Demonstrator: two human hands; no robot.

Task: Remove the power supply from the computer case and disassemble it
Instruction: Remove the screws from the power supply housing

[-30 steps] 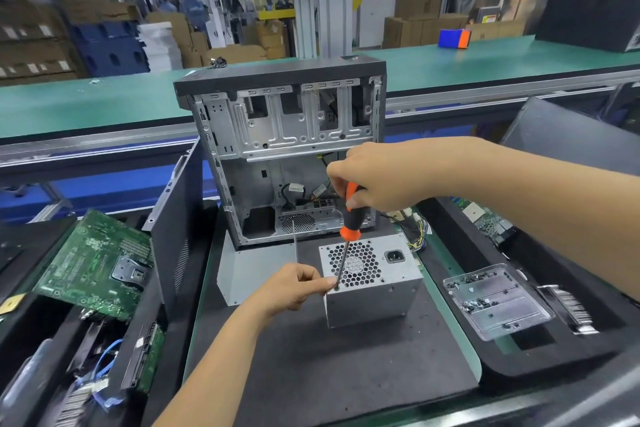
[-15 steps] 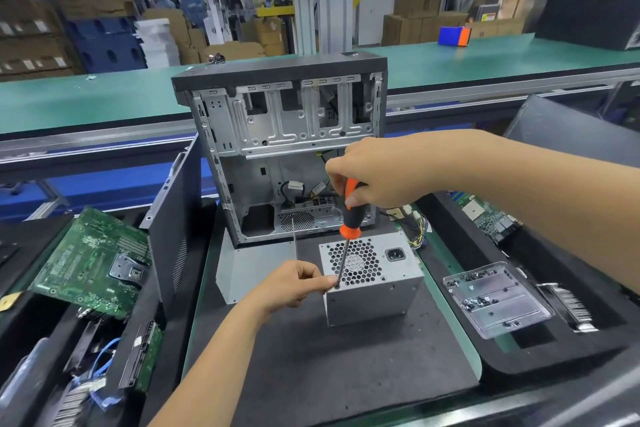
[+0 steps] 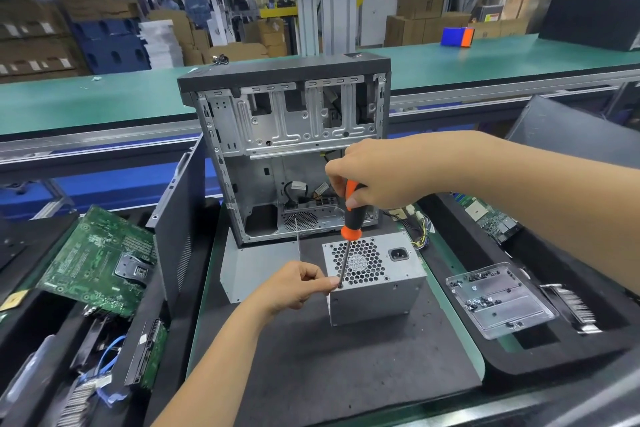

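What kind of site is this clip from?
Likely an electronics teardown line in a warehouse: a green conveyor, stacked cartons, and trays with a pulled circuit board beside the workbench.

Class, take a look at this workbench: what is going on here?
A person is taking apart a power supply that already sits out of the computer case, on the dark mat in front of it. The right hand grips an orange-and-black screwdriver, its tip set at the near left corner of the unit's grille face. The left hand steadies that corner, fingertips at the shaft. A clear tray to the right holds loose screws.
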